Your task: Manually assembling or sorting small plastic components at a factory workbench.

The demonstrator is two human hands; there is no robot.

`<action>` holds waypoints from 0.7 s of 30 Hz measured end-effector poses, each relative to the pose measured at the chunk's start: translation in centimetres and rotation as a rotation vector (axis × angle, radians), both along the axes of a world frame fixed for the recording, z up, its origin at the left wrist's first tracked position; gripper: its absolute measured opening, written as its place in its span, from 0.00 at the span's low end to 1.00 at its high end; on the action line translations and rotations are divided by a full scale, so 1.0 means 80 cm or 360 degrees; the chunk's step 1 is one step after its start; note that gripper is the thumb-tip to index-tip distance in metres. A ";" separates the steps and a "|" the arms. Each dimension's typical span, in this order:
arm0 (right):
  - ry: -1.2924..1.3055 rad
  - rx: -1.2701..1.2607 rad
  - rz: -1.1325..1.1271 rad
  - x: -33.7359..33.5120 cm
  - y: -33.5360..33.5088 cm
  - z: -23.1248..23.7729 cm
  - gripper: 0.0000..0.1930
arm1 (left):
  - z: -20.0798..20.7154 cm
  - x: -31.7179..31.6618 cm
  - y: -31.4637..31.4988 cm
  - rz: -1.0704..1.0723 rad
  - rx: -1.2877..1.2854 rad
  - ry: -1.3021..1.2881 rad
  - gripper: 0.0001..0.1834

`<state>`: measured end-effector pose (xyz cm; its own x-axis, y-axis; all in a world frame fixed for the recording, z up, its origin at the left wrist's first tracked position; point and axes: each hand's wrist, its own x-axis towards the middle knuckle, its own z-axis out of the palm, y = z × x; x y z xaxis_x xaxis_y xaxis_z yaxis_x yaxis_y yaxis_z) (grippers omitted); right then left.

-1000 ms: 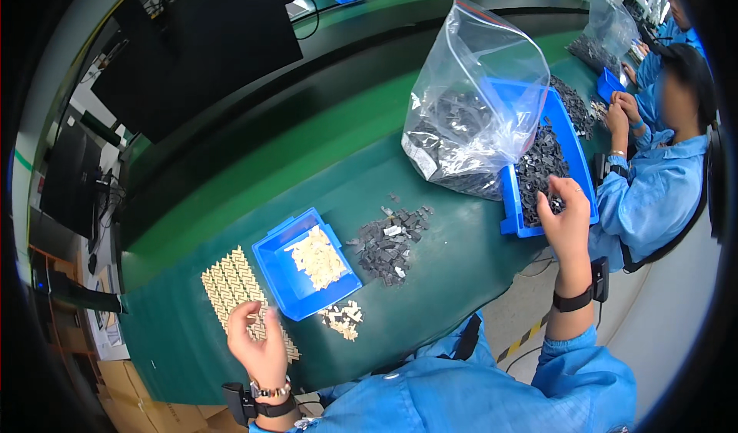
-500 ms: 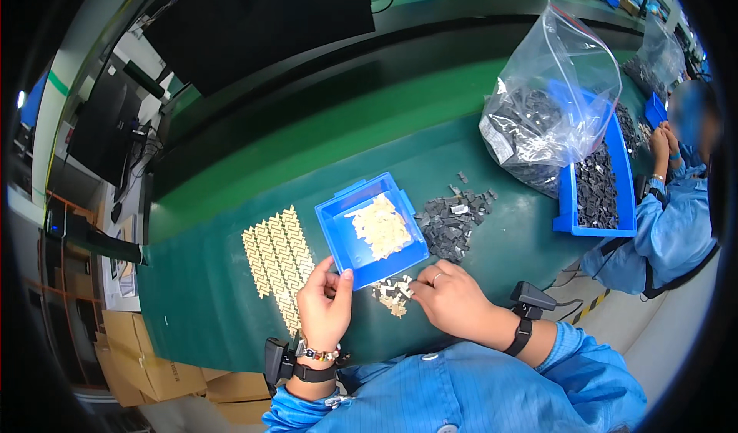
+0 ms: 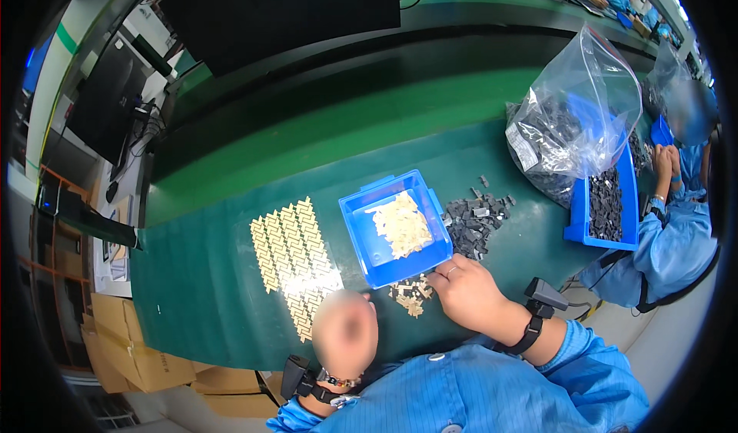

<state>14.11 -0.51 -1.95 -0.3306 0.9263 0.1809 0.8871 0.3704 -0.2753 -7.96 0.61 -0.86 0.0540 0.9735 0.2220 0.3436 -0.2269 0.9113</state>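
One left hand (image 3: 346, 335), blurred in view, at the near right edge of the patterned sheet; finger spread and any grip cannot be told; beaded bracelet and black strap at the wrist. One right hand (image 3: 466, 293), ringed, fingers bent and drawn together, fingertips at the right edge of the small mixed pile (image 3: 411, 296), just beside the tray's near right corner; whether a piece is pinched there cannot be told. Small mixed pile: cream and dark bits, lying on the green tabletop (image 3: 204, 272) just off the near side of the blue tray (image 3: 365, 241). Blue tray: open-topped, set at a slant, holding a heap of cream pieces (image 3: 403, 225). One patterned sheet (image 3: 286, 245), cream, zigzag rows, stepped edges, flat to the left of the tray, glare on its lower part. One heap of black pieces (image 3: 475, 225), loose, just right of the tray. One clear plastic bag (image 3: 547, 137), part-filled with dark pieces, white label, overlapping one larger blue bin (image 3: 607, 243), likewise holding dark pieces. One co-worker (image 3: 653, 241) in blue, seated beyond the bin, hands together.
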 end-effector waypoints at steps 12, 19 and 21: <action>0.0448 0.0512 0.0278 -0.014 0.012 0.073 0.15 | 0.036 0.024 0.017 -0.0519 -0.0308 -0.0262 0.08; 0.0576 0.0566 0.0320 -0.016 0.035 0.075 0.13 | 0.038 0.032 0.027 -0.0436 -0.0450 -0.0549 0.06; 0.0932 0.0323 0.0237 -0.019 0.040 0.074 0.12 | 0.039 0.035 0.030 -0.0409 -0.0471 -0.0614 0.05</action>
<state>12.61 2.65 3.93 -0.2462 0.8064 0.5377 0.5460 0.5738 -0.6104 -5.17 3.00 2.27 0.2672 0.9636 -0.0087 -0.0606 0.0258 0.9978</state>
